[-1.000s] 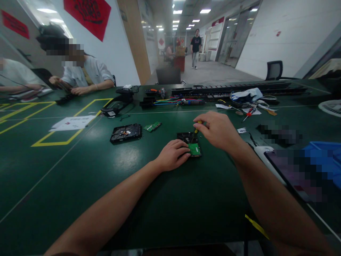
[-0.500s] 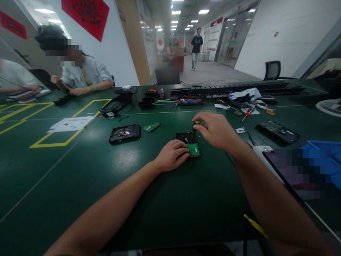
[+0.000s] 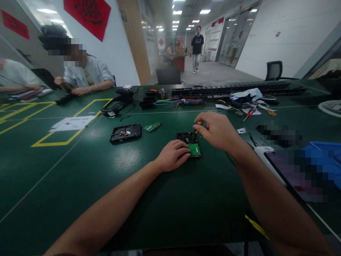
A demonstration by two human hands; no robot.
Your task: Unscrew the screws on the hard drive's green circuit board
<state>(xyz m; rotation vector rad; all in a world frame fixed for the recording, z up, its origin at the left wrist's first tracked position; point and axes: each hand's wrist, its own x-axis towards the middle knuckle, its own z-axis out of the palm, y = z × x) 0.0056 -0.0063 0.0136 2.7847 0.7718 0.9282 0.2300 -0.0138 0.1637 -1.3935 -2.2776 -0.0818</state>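
A black hard drive with a green circuit board (image 3: 194, 150) lies on the dark green table (image 3: 160, 209). My left hand (image 3: 174, 155) rests on the drive's left edge, its fingertips reaching the board. Above the drive's upper right part, my right hand (image 3: 213, 129) pinches a screwdriver (image 3: 196, 132) with a yellow and black handle; its tip is too small to make out. Further left lie another hard drive (image 3: 126, 133) and a loose green circuit board (image 3: 152, 127).
Tools, cables and long black strips (image 3: 234, 91) lie along the far side. On the right are a tablet-like device (image 3: 287, 172), a blue bin (image 3: 323, 160) and a red screwdriver (image 3: 249, 113). A person (image 3: 85, 76) sits at the far left; another person (image 3: 197, 48) stands beyond.
The view has shifted slightly. The screwdriver's handle has turned or tilted a little in my right hand. My left hand keeps its place on the drive.
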